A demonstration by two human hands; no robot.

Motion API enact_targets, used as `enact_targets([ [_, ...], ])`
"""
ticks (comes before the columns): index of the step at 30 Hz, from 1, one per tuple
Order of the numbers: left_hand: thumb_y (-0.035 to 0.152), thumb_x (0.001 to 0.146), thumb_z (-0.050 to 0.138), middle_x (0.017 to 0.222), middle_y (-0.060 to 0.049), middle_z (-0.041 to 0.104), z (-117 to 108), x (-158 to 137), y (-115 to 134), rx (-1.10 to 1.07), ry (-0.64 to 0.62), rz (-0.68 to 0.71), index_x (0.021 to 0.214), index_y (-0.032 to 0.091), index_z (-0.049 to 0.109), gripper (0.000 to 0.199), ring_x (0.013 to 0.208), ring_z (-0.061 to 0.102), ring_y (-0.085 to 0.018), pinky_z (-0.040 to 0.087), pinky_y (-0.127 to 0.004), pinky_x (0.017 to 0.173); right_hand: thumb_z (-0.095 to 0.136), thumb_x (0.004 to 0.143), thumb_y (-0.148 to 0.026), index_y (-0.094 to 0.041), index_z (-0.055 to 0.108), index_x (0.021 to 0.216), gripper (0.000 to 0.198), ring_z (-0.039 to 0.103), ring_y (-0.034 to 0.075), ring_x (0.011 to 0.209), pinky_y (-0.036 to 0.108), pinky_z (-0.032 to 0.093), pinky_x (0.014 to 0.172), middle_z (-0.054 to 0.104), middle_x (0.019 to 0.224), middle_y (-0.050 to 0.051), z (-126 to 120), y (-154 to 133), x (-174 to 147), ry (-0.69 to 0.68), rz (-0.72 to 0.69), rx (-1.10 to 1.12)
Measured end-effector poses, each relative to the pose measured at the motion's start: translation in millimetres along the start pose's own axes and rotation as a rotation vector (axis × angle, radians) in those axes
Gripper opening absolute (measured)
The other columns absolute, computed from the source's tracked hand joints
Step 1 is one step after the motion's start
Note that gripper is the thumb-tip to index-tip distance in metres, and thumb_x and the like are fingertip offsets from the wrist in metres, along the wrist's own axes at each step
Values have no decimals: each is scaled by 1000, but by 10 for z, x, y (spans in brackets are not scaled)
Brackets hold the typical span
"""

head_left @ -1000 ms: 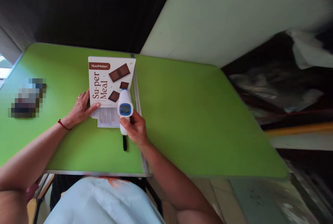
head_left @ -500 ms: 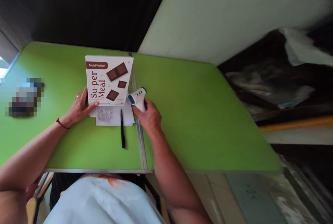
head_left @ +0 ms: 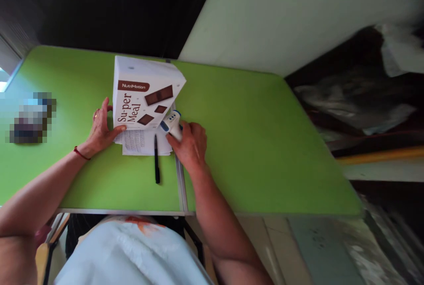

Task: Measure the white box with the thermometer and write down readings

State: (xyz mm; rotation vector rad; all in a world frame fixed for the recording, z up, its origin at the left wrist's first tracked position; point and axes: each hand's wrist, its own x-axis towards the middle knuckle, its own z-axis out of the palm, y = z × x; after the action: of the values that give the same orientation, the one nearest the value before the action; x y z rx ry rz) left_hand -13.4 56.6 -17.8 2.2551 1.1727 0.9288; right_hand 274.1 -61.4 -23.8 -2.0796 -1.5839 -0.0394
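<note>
A white box (head_left: 141,107) printed "NutriMotion Su-per Meal" with chocolate pieces stands on the table, front towards me and top face showing. At its lower left corner, my left hand (head_left: 101,128) grips it, thumb on the front and fingers along the side and back. My right hand (head_left: 193,144) is closed round the handle of a white and blue infrared thermometer (head_left: 172,124). The thermometer's head is close to the box's lower right corner; I cannot tell whether they touch. Sheets of paper with writing (head_left: 135,147) lie partly under the box, and a black pen (head_left: 157,161) rests across their edge.
The green folding table (head_left: 251,144) has a metal seam (head_left: 180,183) down its middle. A pixelated object (head_left: 31,119) lies at the left. Behind are a dark panel (head_left: 109,7) and a pale wall (head_left: 258,16). Shelves with plastic-wrapped things (head_left: 357,104) stand at the right.
The box has tipped and turned, so its top face now shows and its right side reaches further right. My right hand and the thermometer have shifted slightly. The view has moved a little.
</note>
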Motion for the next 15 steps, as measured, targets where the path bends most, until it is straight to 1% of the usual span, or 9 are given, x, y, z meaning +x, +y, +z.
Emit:
enact_targets([
  [2,90,83,57,145,-22,60,-7,4,10,41,-6,-7,164,19,17,115,137,55,-42,31,-65,120,67,90,-39,-17,68,120,37,58,35,111,52,49,95,66,120,20,-41,-73,-29,36,-48,28],
  [3,89,83,59,146,-21,59,-5,5,14,61,-14,-22,163,21,18,113,138,54,-42,29,-65,121,66,91,-37,-18,70,114,30,60,33,108,50,49,94,68,116,18,-58,-115,-48,32,-78,66],
  [5,84,82,64,147,-19,59,17,10,20,102,-30,-71,160,24,25,106,138,55,-42,27,-65,121,66,93,-36,-22,71,100,17,63,27,95,44,51,89,71,98,12,-78,-197,-96,-37,-141,167],
  [7,78,83,69,145,-18,61,60,22,18,143,-41,-115,155,25,34,96,135,57,-43,25,-66,121,68,93,-39,-24,70,89,16,63,24,81,38,50,80,70,82,7,-73,-268,-152,-141,-170,237],
  [8,74,84,70,143,-17,62,84,32,16,159,-45,-128,152,26,38,90,133,57,-44,24,-66,121,70,92,-41,-24,69,86,18,63,23,77,36,50,77,70,78,6,-64,-297,-181,-189,-170,246],
  [10,67,84,73,138,-16,64,118,52,18,180,-46,-144,147,26,44,80,132,56,-44,24,-67,120,74,89,-43,-24,69,87,19,64,24,79,36,49,74,72,81,8,-39,-339,-232,-253,-160,223],
  [11,64,83,75,137,-16,64,121,58,28,189,-45,-160,145,25,45,79,132,55,-45,25,-68,120,75,88,-41,-24,70,90,18,65,25,80,36,49,73,73,84,9,-28,-354,-252,-272,-156,207],
  [13,58,78,82,136,-19,60,80,46,77,215,-57,-223,142,21,46,82,132,52,-47,29,-69,118,72,90,-36,-23,71,97,14,66,26,83,36,49,74,75,89,11,-17,-371,-276,-298,-159,187],
  [15,53,73,88,134,-25,56,-22,-10,177,276,-103,-291,136,15,50,84,131,49,-52,33,-71,114,65,92,-30,-24,72,103,15,67,26,83,36,50,76,75,90,10,-33,-376,-276,-300,-166,192],
])
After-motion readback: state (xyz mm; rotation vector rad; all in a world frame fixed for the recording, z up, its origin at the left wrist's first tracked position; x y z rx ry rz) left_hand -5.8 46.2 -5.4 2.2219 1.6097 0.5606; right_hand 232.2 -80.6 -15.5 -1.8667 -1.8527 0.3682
